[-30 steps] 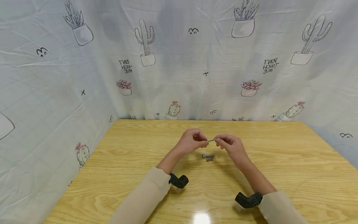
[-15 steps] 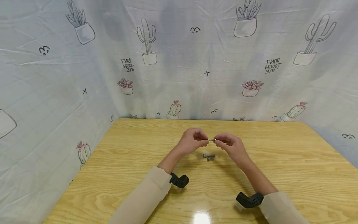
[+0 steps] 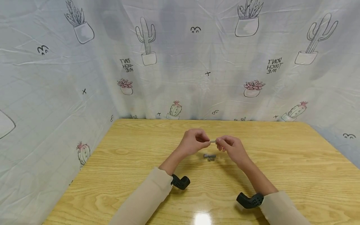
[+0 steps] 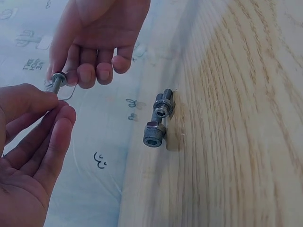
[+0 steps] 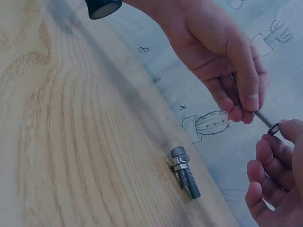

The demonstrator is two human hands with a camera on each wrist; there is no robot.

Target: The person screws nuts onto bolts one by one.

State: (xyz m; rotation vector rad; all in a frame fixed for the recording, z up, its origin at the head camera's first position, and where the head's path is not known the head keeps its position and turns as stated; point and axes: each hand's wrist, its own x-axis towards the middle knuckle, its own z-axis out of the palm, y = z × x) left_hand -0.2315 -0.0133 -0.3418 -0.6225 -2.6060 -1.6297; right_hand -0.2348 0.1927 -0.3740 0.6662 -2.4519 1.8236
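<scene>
Both hands meet above the table around a thin metal screw [image 3: 212, 141]. My left hand [image 3: 194, 141] pinches one end of its threaded shaft [image 5: 263, 117], and the fingertips hide that end. At the other end, my right hand [image 3: 230, 147] has thumb and fingers on a small nut [image 4: 59, 77], seen as a ring around the screw; whether a washer is there too, I cannot tell. Below the hands, a thick socket-head bolt [image 3: 210, 156] with a nut on it lies on the wood. Beside it is a smaller bolt [image 4: 164, 106], also carrying a ring or nut.
The wooden table [image 3: 140, 150] reaches back to a pale curtain [image 3: 180, 62] printed with cacti, which also hangs along the sides. Black curved wrist mounts [image 3: 249, 200] sit at both cuffs. Light glares off the table near the front.
My right fingers have shifted on the nut, thumb and fingertips changing position around it. The screw has gone from slightly tilted to about level. My left hand stays nearly still; the bolts lie unmoved.
</scene>
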